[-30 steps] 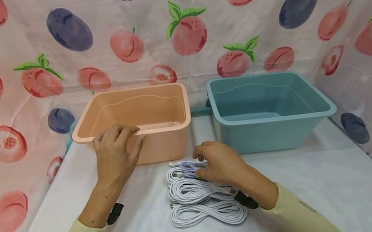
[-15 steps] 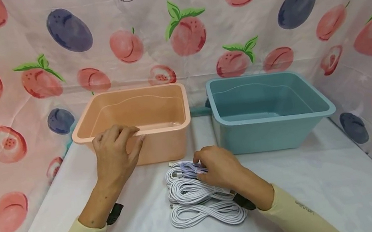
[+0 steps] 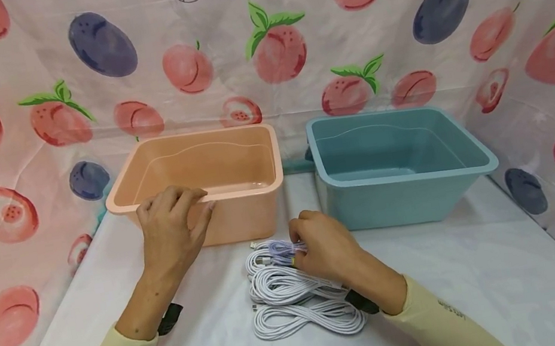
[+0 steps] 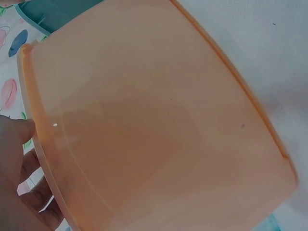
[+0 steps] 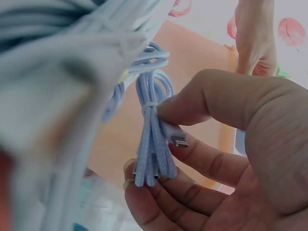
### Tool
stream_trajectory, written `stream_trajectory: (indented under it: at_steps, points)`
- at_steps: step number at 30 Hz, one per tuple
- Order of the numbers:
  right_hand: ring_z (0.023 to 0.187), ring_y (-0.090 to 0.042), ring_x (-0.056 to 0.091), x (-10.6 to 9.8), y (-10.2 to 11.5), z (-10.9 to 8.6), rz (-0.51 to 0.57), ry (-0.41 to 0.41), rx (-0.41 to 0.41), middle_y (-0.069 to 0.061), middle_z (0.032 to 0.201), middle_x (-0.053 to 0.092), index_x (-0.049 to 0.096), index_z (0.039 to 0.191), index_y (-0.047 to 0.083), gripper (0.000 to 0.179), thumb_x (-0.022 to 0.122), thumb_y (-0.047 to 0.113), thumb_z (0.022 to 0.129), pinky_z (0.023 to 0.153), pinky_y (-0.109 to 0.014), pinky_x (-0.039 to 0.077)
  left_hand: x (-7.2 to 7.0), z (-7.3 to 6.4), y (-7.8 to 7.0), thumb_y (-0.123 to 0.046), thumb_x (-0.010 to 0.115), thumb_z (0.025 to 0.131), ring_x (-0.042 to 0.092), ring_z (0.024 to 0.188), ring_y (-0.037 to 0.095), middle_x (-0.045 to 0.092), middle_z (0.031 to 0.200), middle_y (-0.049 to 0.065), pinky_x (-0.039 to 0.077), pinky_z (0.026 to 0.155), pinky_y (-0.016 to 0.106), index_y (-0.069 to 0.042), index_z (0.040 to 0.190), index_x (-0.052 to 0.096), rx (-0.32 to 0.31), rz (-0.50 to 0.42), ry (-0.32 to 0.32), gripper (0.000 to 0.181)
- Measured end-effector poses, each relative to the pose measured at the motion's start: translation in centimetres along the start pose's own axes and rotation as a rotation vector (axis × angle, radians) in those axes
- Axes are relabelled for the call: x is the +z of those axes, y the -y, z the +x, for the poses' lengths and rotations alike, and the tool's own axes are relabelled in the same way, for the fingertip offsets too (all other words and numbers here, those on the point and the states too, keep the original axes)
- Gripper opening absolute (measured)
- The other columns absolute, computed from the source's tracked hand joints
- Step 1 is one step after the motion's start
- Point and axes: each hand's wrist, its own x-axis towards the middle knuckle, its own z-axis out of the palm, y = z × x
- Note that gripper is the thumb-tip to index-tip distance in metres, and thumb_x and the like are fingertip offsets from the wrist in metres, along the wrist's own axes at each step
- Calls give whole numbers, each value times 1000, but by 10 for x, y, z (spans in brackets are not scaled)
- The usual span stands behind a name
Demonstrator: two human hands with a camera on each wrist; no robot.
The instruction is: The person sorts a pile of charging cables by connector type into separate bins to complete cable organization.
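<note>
My right hand (image 3: 329, 249) pinches a small bundled lavender USB cable (image 5: 155, 130) between thumb and fingers, at the far end of a cable pile. A metal plug shows beside the thumb in the right wrist view. More lavender cable (image 3: 281, 251) lies at the fingertips. Under and nearer than my hand are coiled white cables (image 3: 281, 284), one of them looped in a figure eight (image 3: 308, 318). My left hand (image 3: 169, 232) grips the front rim of the orange bin (image 3: 246, 214), its fingers over the edge and thumb outside, as the left wrist view (image 4: 144, 115) also shows of the bin wall.
A teal bin (image 3: 396, 199) stands right of the orange one, a narrow gap between them. Both bins look empty inside. A white cloth (image 3: 217, 340) covers the table, and a fruit-print curtain (image 3: 232, 23) hangs close behind the bins.
My right hand has closed its fingers on the lavender cable bundle at the top of the pile, dipping and then rising slightly. My left hand has stayed on the orange bin's rim.
</note>
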Motion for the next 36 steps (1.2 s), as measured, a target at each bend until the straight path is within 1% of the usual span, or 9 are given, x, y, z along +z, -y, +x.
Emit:
stream_trajectory:
  at_steps: [8, 15, 26, 33, 36]
  points:
    - [74, -15, 59, -8, 4, 1, 44, -53, -5, 0, 86, 62, 72, 88, 13, 19, 81, 6, 73, 65, -33, 52, 0, 1, 0, -29, 82, 95, 66, 94, 37, 67, 100, 11, 35, 98, 62, -9, 107, 76, -2, -6, 6, 24]
    - [77, -15, 61, -16, 7, 4, 81, -95, -10, 1, 85, 62, 70, 84, 13, 17, 79, 3, 74, 68, -33, 54, 0, 1, 0, -27, 82, 95, 66, 93, 35, 67, 99, 11, 34, 98, 63, -8, 106, 76, 1, -29, 10, 23]
    - [81, -17, 65, -32, 13, 10, 98, -139, -7, 0, 88, 64, 75, 89, 11, 16, 80, 4, 76, 72, -34, 57, 0, 2, 3, -26, 82, 95, 65, 94, 33, 67, 98, 10, 34, 98, 63, -9, 106, 76, 7, -37, 7, 21]
    - [81, -17, 63, -44, 18, 13, 140, -201, -52, -1, 88, 66, 75, 89, 9, 15, 80, 3, 76, 72, -33, 57, 0, 2, 2, -26, 83, 94, 65, 95, 34, 67, 99, 10, 32, 99, 64, -9, 106, 76, -2, -37, 23, 22]
    - [82, -17, 63, -49, 20, 14, 157, -222, -58, -2, 89, 66, 75, 89, 9, 14, 81, 3, 77, 73, -33, 57, -1, 3, 3, -27, 83, 95, 65, 95, 33, 67, 100, 10, 32, 100, 64, -9, 107, 76, -5, -37, 27, 22]
